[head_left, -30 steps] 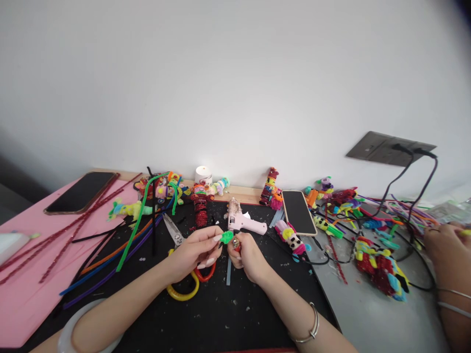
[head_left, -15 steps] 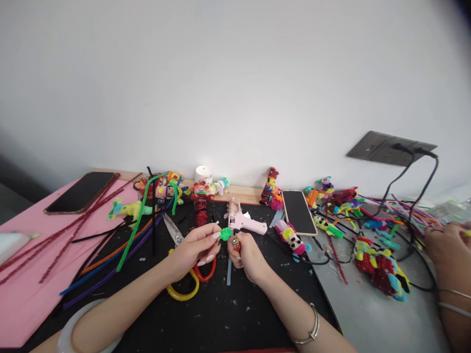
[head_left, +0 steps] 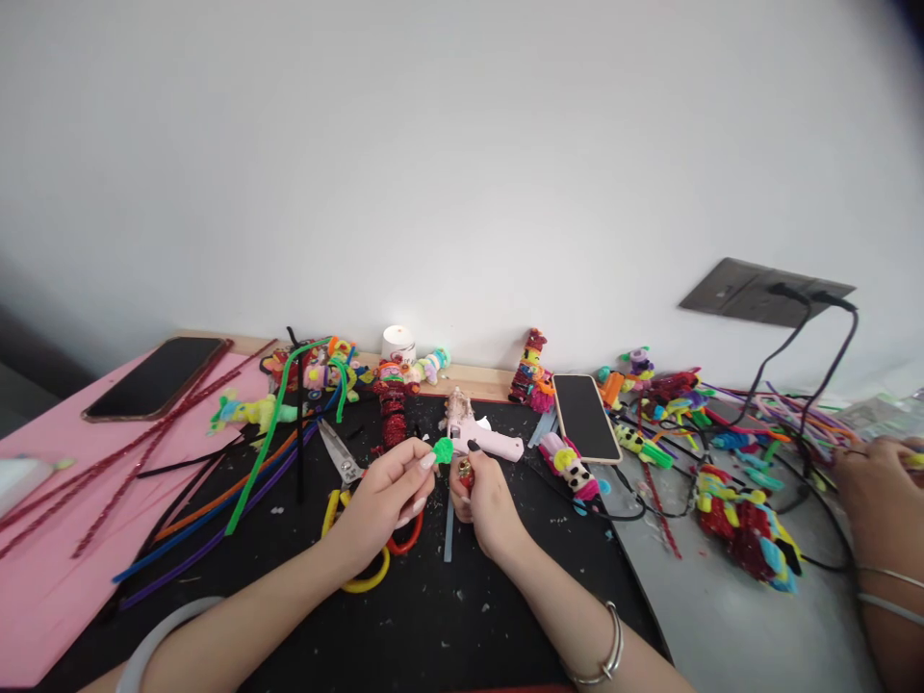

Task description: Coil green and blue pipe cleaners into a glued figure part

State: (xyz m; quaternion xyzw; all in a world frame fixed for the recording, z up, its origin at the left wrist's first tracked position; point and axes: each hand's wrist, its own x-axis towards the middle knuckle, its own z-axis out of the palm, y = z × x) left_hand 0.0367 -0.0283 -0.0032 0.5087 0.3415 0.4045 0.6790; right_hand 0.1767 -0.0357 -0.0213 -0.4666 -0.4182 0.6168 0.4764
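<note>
My left hand point(head_left: 397, 491) is closed, pinching a small bright green fuzzy pipe-cleaner piece point(head_left: 443, 450) between thumb and fingertips. Just to its right, my right hand point(head_left: 487, 500) is wrapped around a small red and gold object point(head_left: 466, 472), mostly hidden by the fingers; its kind is unclear. A small gap separates the green piece from that object. Behind both hands lies a pale pink glue gun point(head_left: 487, 440). Scissors point(head_left: 367, 582) with yellow and red handles lie partly under my left hand. A translucent glue stick point(head_left: 449, 539) rests between my wrists.
Pipe cleaners point(head_left: 252, 476) and a dark phone point(head_left: 155, 378) lie left. Fuzzy figures stand along the back, including a red one point(head_left: 394, 414). At right are a white-rimmed phone point(head_left: 586, 419), black cables point(head_left: 830, 395), more figures point(head_left: 747, 529) and another person's hand point(head_left: 877, 491).
The green piece has turned and shows a rounder face. My right thumb has lifted, its dark nail now showing above the red and gold object. My left forearm has shifted slightly.
</note>
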